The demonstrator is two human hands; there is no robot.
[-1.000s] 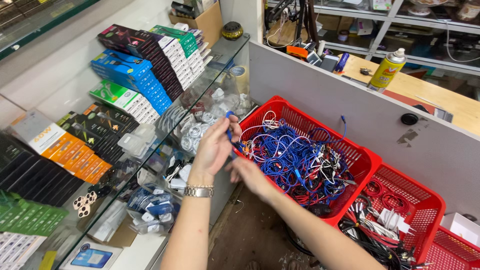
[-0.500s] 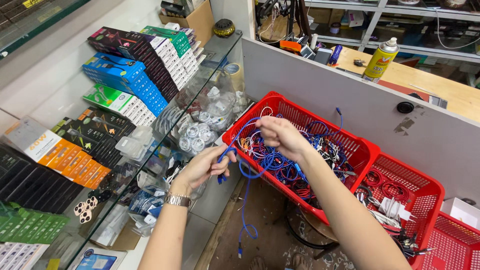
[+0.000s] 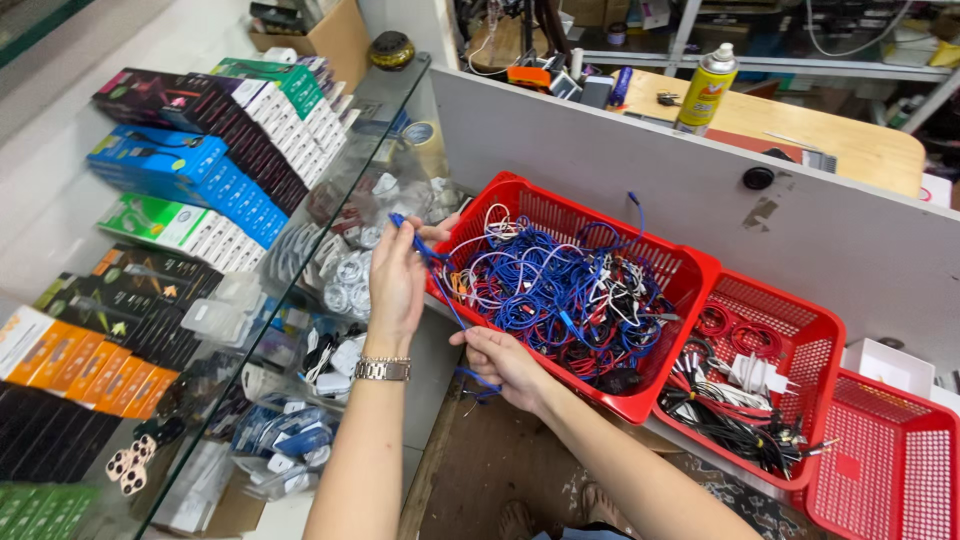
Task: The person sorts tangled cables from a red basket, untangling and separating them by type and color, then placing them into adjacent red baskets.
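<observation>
My left hand (image 3: 398, 280), with a metal watch at the wrist, pinches the upper part of a thin blue cable (image 3: 432, 262) near the left rim of a red plastic basket (image 3: 690, 270). My right hand (image 3: 505, 362) grips the same cable lower down, just in front of the basket's near edge, and the cable runs taut between the two hands. The basket holds a tangle of blue, white and red cables (image 3: 560, 290).
A second red basket (image 3: 815, 340) with black and red cables and white plugs sits to the right, a third (image 3: 930, 440) beyond it. A glass counter (image 3: 330, 230) with stacked coloured boxes (image 3: 190, 170) lies left. A grey partition (image 3: 640, 150) and spray can (image 3: 705, 88) stand behind.
My right hand has left the basket's tangle and dropped to its near edge, gripping the blue cable. My left hand rose towards the basket's left rim, stretching the cable between them.
</observation>
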